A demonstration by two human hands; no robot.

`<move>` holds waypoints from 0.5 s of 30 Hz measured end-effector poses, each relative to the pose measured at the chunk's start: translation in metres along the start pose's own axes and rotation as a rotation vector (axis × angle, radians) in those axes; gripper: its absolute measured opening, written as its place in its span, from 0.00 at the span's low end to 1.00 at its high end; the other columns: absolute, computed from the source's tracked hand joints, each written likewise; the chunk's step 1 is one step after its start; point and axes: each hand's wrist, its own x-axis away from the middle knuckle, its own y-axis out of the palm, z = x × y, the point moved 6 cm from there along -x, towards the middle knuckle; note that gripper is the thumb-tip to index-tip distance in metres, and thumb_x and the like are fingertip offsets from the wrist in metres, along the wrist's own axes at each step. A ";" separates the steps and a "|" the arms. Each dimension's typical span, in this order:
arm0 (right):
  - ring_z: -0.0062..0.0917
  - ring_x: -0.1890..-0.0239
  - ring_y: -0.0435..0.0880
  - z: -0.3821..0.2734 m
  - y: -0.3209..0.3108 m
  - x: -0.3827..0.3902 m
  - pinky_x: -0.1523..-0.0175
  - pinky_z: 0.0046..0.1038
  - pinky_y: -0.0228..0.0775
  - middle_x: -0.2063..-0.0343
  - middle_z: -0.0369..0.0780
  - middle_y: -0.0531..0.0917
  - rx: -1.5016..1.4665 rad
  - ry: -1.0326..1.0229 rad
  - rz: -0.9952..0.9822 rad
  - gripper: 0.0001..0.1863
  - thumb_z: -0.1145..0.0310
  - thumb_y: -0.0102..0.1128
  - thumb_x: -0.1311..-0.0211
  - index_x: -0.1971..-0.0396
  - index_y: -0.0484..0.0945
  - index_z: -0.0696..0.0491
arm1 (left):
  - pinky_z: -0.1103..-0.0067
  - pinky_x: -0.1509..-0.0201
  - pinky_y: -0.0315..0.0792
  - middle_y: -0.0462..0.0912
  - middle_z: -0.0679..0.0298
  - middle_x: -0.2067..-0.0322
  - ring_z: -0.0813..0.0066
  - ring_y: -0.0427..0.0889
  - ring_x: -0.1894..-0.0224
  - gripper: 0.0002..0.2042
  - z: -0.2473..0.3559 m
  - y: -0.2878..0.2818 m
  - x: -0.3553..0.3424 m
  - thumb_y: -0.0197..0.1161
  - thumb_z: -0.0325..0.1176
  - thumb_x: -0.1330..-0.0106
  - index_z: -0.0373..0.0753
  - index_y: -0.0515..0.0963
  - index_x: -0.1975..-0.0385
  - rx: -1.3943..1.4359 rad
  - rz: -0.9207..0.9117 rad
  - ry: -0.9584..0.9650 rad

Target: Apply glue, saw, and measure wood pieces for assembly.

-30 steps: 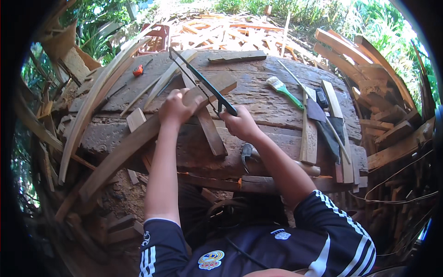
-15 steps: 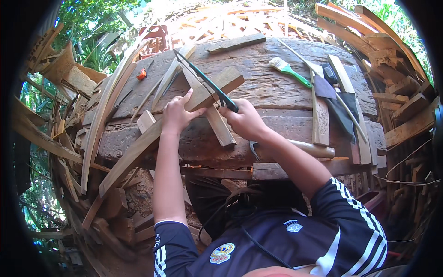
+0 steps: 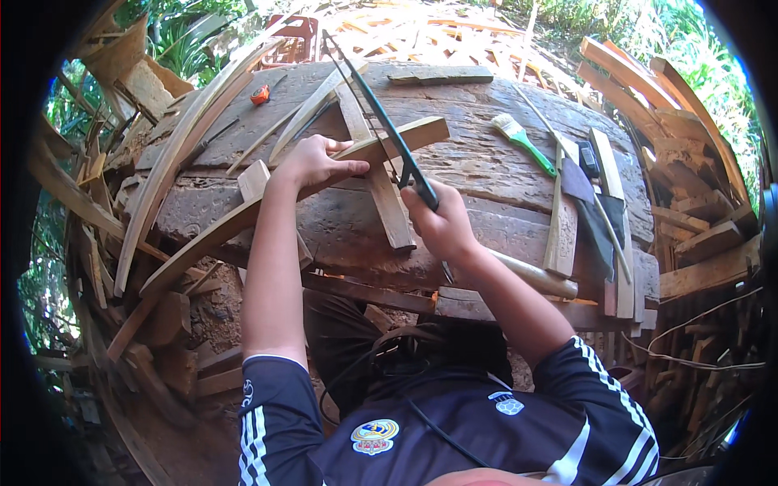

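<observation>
My left hand (image 3: 316,167) grips a long, slightly curved wooden board (image 3: 212,229) that runs diagonally across the bench, its far end raised on a crossed pale plank (image 3: 386,209). My right hand (image 3: 444,223) is closed on the handle of a dark green framed saw (image 3: 374,104), whose blade lies across the board just right of my left fingers. Beneath my right forearm a hammer with a wooden handle (image 3: 536,275) lies at the bench's front, its head partly hidden. Whether the blade is inside a cut I cannot tell.
The weathered bench (image 3: 486,198) bears a green-handled brush (image 3: 532,154), an orange tape measure (image 3: 260,95), dark cloth (image 3: 577,180), slats and sticks. Long strips (image 3: 166,182) lean along its left side. Timber piles (image 3: 693,235) stand at the right; a red plastic chair (image 3: 296,36) is behind.
The view has shifted. Relative to the board, my right hand and the saw have come back slightly toward my body. My left hand still grips the board.
</observation>
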 end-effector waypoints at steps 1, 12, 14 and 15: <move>0.25 0.81 0.63 0.003 -0.002 -0.004 0.73 0.35 0.60 0.87 0.43 0.68 -0.066 0.032 0.023 0.18 0.64 0.57 0.32 0.78 0.70 0.61 | 0.73 0.42 0.74 0.88 0.50 0.56 0.64 0.86 0.51 0.47 0.004 0.000 0.002 0.76 0.70 0.59 0.36 0.82 0.45 0.015 -0.020 0.004; 0.15 0.81 0.64 0.001 -0.003 -0.044 0.76 0.27 0.57 0.88 0.31 0.67 -0.140 0.125 -0.011 0.20 0.62 0.58 0.31 0.81 0.70 0.58 | 0.71 0.62 0.72 0.85 0.61 0.78 0.72 0.81 0.74 0.31 -0.001 -0.017 -0.012 0.67 0.69 0.44 0.41 0.89 0.68 -0.031 0.139 0.080; 0.14 0.81 0.64 0.007 0.000 -0.046 0.76 0.27 0.57 0.88 0.30 0.67 -0.167 0.089 -0.011 0.20 0.62 0.59 0.31 0.82 0.70 0.57 | 0.72 0.64 0.71 0.80 0.62 0.82 0.73 0.77 0.76 0.33 -0.012 -0.023 -0.018 0.67 0.70 0.45 0.39 0.86 0.75 -0.049 0.110 0.040; 0.14 0.81 0.64 0.012 0.003 -0.046 0.76 0.27 0.57 0.88 0.30 0.67 -0.163 0.091 -0.016 0.20 0.62 0.59 0.31 0.82 0.70 0.57 | 0.72 0.66 0.69 0.76 0.64 0.86 0.75 0.73 0.79 0.35 -0.018 -0.024 -0.022 0.67 0.72 0.46 0.37 0.83 0.82 -0.069 0.083 -0.003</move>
